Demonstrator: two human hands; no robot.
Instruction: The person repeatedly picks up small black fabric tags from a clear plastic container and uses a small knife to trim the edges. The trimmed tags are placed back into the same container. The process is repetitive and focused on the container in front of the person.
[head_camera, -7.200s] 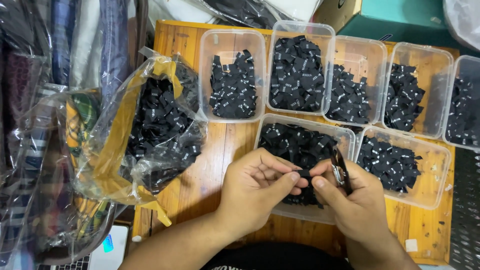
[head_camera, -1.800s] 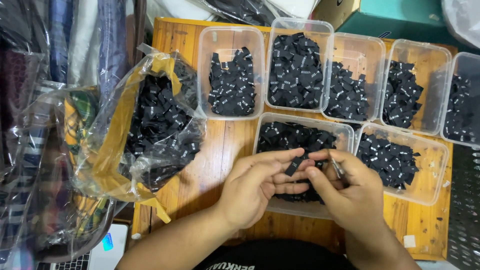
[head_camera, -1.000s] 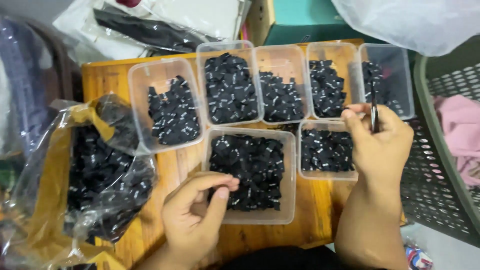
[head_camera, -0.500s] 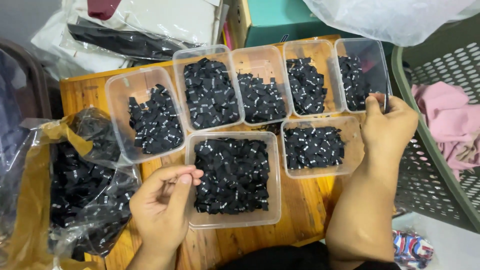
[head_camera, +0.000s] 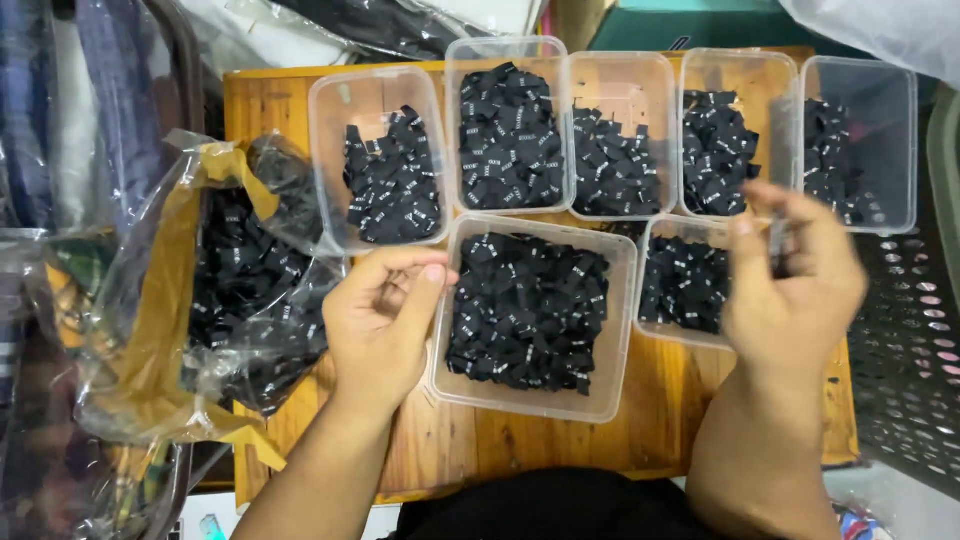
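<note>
At the bottom of the frame two bare forearms reach up over a wooden bench (head_camera: 520, 450). The left hand (head_camera: 385, 325), left of centre, is loosely curled with thumb and fingertips drawn toward each other; whether anything sits in that grip cannot be told. It rests against the left wall of a clear plastic tub (head_camera: 610, 330) at the centre, which is full of small black fabric labels (head_camera: 525, 310).

The right hand (head_camera: 795, 285), at the right of the frame, is blurred. Its fingers are closed around a thin dark object (head_camera: 778, 240) that is too smeared to identify. It hovers over the right edge of a smaller tub of labels (head_camera: 685, 285), just beside the central one.

To the left of the left hand lies a crumpled clear bag with a yellow lining (head_camera: 160, 330), holding more black labels.

Farther up, along the top of the frame, a row of four clear tubs (head_camera: 385, 160) stands side by side on the bench, each holding a heap of the same labels. At the right edge is a grey perforated basket (head_camera: 910, 350).
</note>
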